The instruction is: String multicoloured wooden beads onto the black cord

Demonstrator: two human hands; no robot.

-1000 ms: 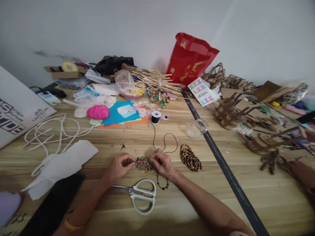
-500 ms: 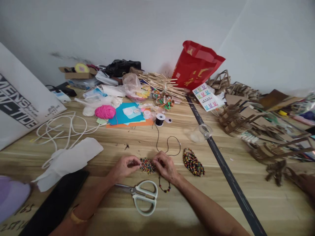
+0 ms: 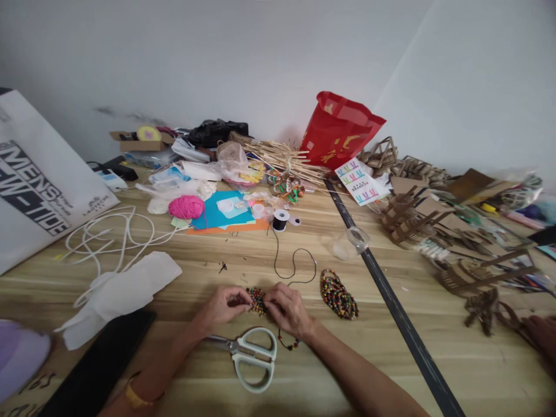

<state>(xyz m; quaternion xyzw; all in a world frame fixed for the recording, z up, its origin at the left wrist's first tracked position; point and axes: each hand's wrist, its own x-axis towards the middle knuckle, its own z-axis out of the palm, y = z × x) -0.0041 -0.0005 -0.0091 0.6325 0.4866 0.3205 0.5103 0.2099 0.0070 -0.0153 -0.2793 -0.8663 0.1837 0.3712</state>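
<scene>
A small pile of multicoloured beads [image 3: 256, 301] lies on the wooden table between my hands. My left hand [image 3: 223, 304] is at the pile's left edge, thumb and forefinger pinched; anything between the fingertips is too small to make out. On the other side, my right hand [image 3: 287, 310] pinches a thin black cord, whose tip is hidden. Several strung beads [image 3: 292, 346] hang on the cord below that hand. The cord loops back to a black spool [image 3: 280, 220]. White-handled scissors [image 3: 255, 358] lie just below the beads, and finished bead strings [image 3: 339, 295] rest to the right.
A clear plastic jar [image 3: 353, 241] lies by a black strip [image 3: 391, 301] across the table. Pink yarn [image 3: 186, 207], blue paper [image 3: 221, 209] and a red bag [image 3: 341, 130] are behind. Woven baskets [image 3: 408, 223] stand right, near another person's hand [image 3: 541, 330]. White cable [image 3: 125, 231] lies left.
The view has tilted slightly, so the scene sits lower. My right hand has come a little closer to my left, covering more of the bead pile and the hanging strand.
</scene>
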